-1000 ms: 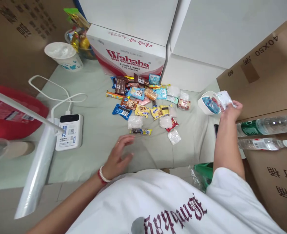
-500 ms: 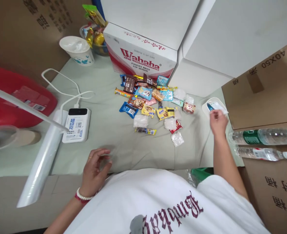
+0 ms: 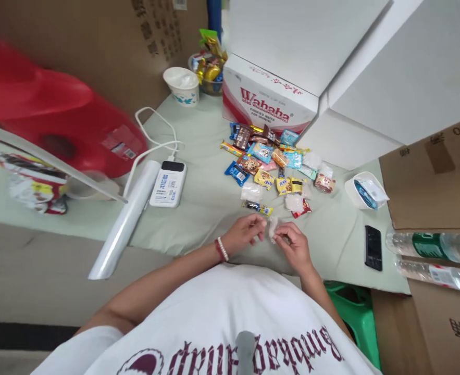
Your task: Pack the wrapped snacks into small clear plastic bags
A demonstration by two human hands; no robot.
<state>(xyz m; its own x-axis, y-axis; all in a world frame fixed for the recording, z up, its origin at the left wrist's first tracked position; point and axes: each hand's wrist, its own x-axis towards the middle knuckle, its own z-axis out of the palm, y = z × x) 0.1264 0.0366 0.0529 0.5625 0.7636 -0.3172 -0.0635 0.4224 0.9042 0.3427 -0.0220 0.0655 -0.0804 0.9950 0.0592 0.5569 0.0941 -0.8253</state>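
Observation:
A small crumpled clear plastic bag stands between my hands at the front of the table. My right hand pinches it between thumb and fingertips. Just left of it is my left hand, its fingers loosely bent and apart, with nothing visible in them; whether a fingertip touches the bag I cannot tell. Beyond the hands lies a loose pile of wrapped snacks, among them a yellow cookie packet, a blue packet and a dark slim packet. Another clear bag lies at the near side of the pile.
A white bowl with blue wrappers and a black phone are at right, beside plastic bottles. A Wahaha carton stands behind. At left are a power bank, a white roll and a red jug.
My right hand has left the white bowl and now grips the clear bag that lay before the pile. My left hand has come in from the left. The view has shifted; a phone shows at right.

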